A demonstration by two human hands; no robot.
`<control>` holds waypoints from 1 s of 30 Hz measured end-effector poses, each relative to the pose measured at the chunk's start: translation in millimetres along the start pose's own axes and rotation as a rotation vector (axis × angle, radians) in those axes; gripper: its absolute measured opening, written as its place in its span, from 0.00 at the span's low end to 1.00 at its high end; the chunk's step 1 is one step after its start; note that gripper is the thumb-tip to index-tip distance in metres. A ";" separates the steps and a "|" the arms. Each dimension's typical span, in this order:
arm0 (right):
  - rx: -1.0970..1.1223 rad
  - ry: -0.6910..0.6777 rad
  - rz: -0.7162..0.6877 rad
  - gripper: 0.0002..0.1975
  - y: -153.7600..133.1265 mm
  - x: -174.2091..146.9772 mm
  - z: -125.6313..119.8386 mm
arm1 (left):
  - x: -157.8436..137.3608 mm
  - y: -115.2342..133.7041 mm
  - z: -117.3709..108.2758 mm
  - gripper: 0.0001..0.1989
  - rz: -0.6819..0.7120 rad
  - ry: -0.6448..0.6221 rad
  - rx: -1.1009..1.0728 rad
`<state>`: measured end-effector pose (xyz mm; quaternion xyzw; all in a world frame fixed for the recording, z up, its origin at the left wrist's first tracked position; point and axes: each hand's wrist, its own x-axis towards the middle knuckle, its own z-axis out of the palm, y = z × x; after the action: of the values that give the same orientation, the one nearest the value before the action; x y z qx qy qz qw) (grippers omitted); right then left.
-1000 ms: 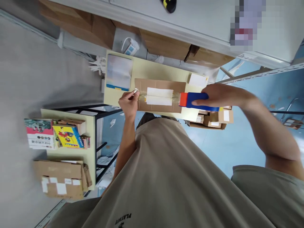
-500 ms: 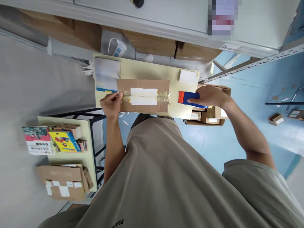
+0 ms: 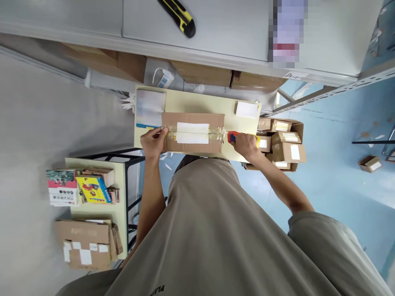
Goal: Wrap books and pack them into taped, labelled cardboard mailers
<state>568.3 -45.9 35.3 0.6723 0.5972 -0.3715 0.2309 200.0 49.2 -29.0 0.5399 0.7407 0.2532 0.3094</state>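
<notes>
On the pale tabletop (image 3: 185, 100) lies a flat cardboard box (image 3: 191, 118) with a white label (image 3: 193, 137) across its middle. Clear packing tape (image 3: 216, 133) runs along its seam, wrinkled at the right end. My left hand (image 3: 153, 142) is closed at the box's left end, thumb and fingers pinching its edge over the tape. My right hand (image 3: 246, 146) grips a blue and red tape dispenser (image 3: 232, 136) just off the box's right end. Most of the dispenser is hidden by the hand.
A utility knife (image 3: 179, 16) lies on the grey shelf (image 3: 222, 24) above. A carton of small boxes (image 3: 290, 152) stands to the right. Books (image 3: 94, 189) and flattened cardboard (image 3: 83, 238) lie on a side table at left. Papers (image 3: 151, 107) and a white card (image 3: 247, 109) rest on the tabletop.
My right hand has moved left with the tape dispenser, close to the box's right end, and has turned it. My left hand stays at the box's left end. The view has shifted.
</notes>
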 end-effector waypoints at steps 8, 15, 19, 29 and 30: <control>0.082 0.129 0.247 0.27 20.8 -41.4 -5.0 | 2.2 16.7 2.1 0.24 0.160 0.035 0.023; 0.177 0.428 0.347 0.29 12.9 -80.6 -62.5 | -16.8 132.1 26.0 0.24 0.662 -0.198 -0.117; 0.239 0.665 0.307 0.31 -6.8 -79.9 -103.4 | -33.9 198.7 43.5 0.25 0.948 -0.377 -0.182; 0.064 0.890 0.133 0.36 -45.8 -17.4 -212.7 | 26.1 268.9 84.3 0.31 1.082 -0.325 -0.220; 0.046 0.892 0.127 0.37 -48.2 -7.8 -219.9 | 31.6 268.9 86.5 0.32 1.080 -0.332 -0.215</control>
<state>570.4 123.7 183.5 0.8071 0.5874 -0.0436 -0.0418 429.1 160.6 97.0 0.8395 0.2716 0.3610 0.3018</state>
